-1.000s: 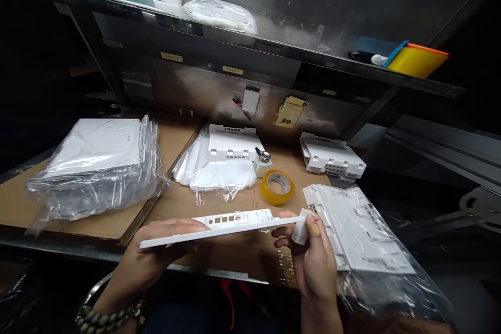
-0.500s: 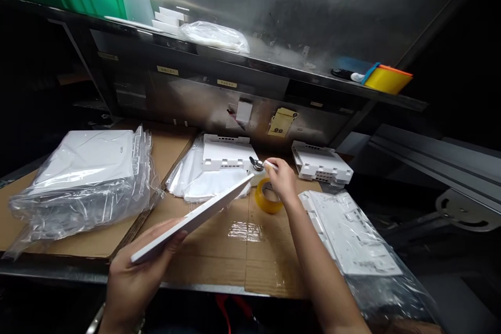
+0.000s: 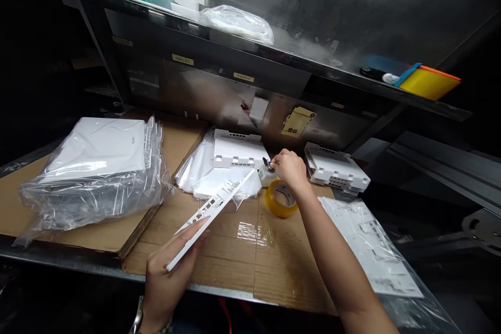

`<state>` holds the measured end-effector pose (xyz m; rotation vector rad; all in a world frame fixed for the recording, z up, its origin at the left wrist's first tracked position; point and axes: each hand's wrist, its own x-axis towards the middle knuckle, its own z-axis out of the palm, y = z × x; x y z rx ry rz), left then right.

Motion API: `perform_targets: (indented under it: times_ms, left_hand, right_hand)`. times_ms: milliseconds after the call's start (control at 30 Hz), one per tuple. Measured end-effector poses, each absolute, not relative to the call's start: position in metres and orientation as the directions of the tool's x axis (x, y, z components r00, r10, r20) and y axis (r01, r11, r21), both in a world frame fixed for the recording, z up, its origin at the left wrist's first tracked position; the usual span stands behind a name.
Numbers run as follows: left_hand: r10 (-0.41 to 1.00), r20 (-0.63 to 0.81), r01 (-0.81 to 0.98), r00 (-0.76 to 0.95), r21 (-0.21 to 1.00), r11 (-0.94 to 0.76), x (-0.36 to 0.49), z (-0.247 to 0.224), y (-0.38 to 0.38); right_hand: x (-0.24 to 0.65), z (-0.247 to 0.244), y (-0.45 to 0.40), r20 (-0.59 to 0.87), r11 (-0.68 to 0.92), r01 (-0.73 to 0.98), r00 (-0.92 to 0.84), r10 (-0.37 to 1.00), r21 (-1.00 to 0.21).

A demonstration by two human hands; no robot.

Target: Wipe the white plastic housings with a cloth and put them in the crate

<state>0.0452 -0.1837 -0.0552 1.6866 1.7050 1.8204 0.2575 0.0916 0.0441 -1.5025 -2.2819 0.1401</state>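
My left hand (image 3: 166,276) grips a thin white plastic panel (image 3: 225,207) by its near end, tilted on edge above the cardboard, its slotted side partly showing. At the back, my right hand (image 3: 290,169) has its fingers closed at the metal top of a small white pump bottle (image 3: 266,176); what is in the fingers is hidden. A roll of yellow tape (image 3: 273,203) lies just in front of the bottle. White slotted housings (image 3: 240,150) rest on clear plastic bags (image 3: 195,175) left of the bottle.
Bagged white panels (image 3: 97,151) are stacked on the cardboard (image 3: 97,235) at left. More white housings (image 3: 336,167) stand at back right, with a bagged white panel (image 3: 371,245) in front. A metal shelf (image 3: 297,60) spans the back, carrying a yellow container (image 3: 428,82).
The right hand has closed in on the bottle's top; the small white piece seen in its fingers is now hidden. The panel has turned to show its slotted side. The whole view has shifted.
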Motion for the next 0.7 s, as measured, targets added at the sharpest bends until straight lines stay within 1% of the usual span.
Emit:
perform_targets:
  times_ms: [133, 200, 233, 267, 333, 367, 433, 600, 700]
  left_hand:
    - [0.633, 0.670, 0.623, -0.389, 0.697, -0.355, 0.050, -0.044, -0.181]
    - [0.615, 0.701, 0.650, -0.360, 0.662, -0.373, 0.052, -0.039, -0.181]
    - [0.615, 0.710, 0.657, -0.343, 0.649, -0.383, 0.053, -0.036, -0.182]
    - [0.620, 0.716, 0.658, -0.322, 0.640, -0.397, 0.054, -0.033, -0.183]
    - [0.641, 0.718, 0.642, -0.272, 0.631, -0.435, 0.054, -0.028, -0.186]
    - [0.653, 0.715, 0.625, -0.252, 0.635, -0.454, 0.055, -0.025, -0.188]
    - [0.661, 0.717, 0.608, -0.220, 0.631, -0.482, 0.056, -0.021, -0.191]
    - [0.655, 0.737, 0.665, -0.168, 0.575, -0.477, 0.059, -0.017, -0.197]
    - [0.674, 0.724, 0.639, -0.144, 0.588, -0.495, 0.061, -0.016, -0.199]
  right_hand:
    - [0.254, 0.061, 0.049, 0.404, 0.470, 0.778, -0.305, 0.863, -0.416]
    - [0.247, 0.069, 0.004, 0.459, 0.540, 0.683, -0.323, 0.827, -0.491]
    - [0.242, 0.072, -0.022, 0.481, 0.589, 0.608, -0.355, 0.801, -0.532]
    - [0.236, 0.073, -0.047, 0.509, 0.637, 0.460, -0.384, 0.771, -0.618]
    - [0.226, 0.072, -0.091, 0.501, 0.655, 0.282, -0.458, 0.734, -0.701]
    - [0.221, 0.069, -0.106, 0.511, 0.661, 0.222, -0.478, 0.714, -0.717]
    - [0.216, 0.062, -0.123, 0.541, 0.678, 0.185, -0.473, 0.695, -0.711]
    - [0.219, 0.055, -0.128, 0.581, 0.672, 0.265, -0.348, 0.735, -0.691]
    - [0.222, 0.057, -0.135, 0.654, 0.752, 0.221, -0.383, 0.653, -0.621]
